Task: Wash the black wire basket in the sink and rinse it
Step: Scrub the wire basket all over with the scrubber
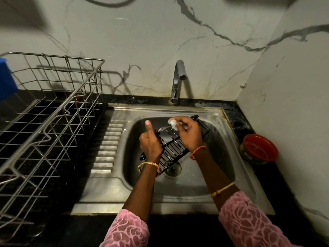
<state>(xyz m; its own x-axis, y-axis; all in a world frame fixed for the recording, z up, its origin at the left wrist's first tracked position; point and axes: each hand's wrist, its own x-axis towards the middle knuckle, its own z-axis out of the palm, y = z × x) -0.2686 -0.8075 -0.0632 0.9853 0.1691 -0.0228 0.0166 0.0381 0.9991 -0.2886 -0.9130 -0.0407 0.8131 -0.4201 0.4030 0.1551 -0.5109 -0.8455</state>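
The black wire basket (171,147) is held tilted over the steel sink (220,157), above the drain (172,169). My left hand (150,142) grips its left rim, thumb pointing up. My right hand (188,133) lies over the basket's upper part and pinches a small foamy white scrubber (173,123) against the wires. The tap (178,82) stands behind the sink; no water stream shows from its spout.
A large steel wire dish rack (49,122) fills the black counter to the left. A red round lidded tub (259,148) sits on the counter right of the sink. Marble walls close in behind and on the right. A blue object (6,79) shows at far left.
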